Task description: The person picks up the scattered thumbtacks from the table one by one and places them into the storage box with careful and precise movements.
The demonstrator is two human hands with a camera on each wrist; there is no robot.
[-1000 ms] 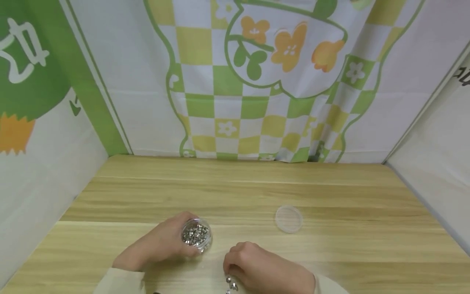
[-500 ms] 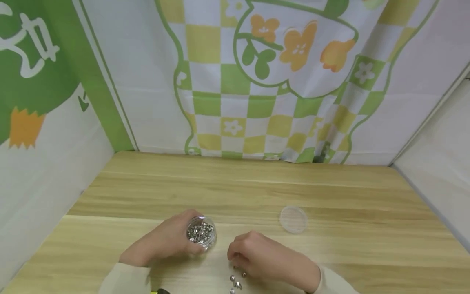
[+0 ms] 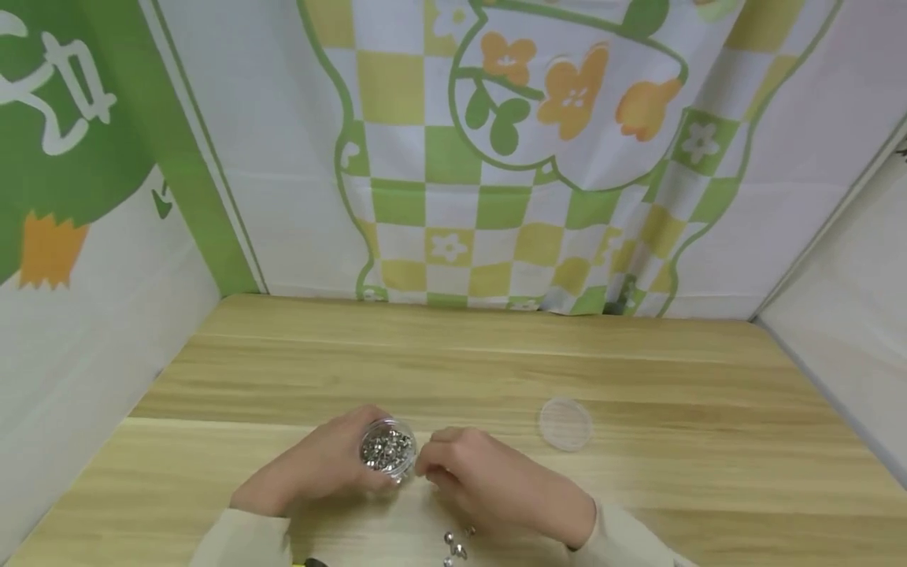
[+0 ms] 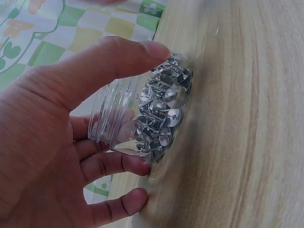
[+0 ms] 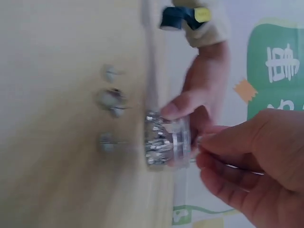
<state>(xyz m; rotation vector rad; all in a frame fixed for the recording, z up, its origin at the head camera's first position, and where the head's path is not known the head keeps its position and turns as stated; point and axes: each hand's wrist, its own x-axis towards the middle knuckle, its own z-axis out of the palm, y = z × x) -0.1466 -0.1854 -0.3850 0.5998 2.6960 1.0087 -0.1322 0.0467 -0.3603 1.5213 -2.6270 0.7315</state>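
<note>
My left hand grips a clear round jar with a screw-thread rim, thumb on one side and fingers on the other. Silver thumbtacks fill its lower part in the left wrist view. The jar's mouth is uncovered. My right hand is just right of the jar, its fingertips close to the rim. In the right wrist view its thumb and forefinger pinch a small pale thumbtack, mostly hidden and blurred. Several loose thumbtacks lie on the table below the right hand.
A clear round lid lies flat on the wooden table, right of the hands. A black and yellow item shows by the left sleeve. Printed cloth hangs along the table's back edge, with white side walls.
My right hand has moved up and left from the loose thumbtacks to the jar's rim. The left hand still holds the jar. The head view shifted slightly early on.
</note>
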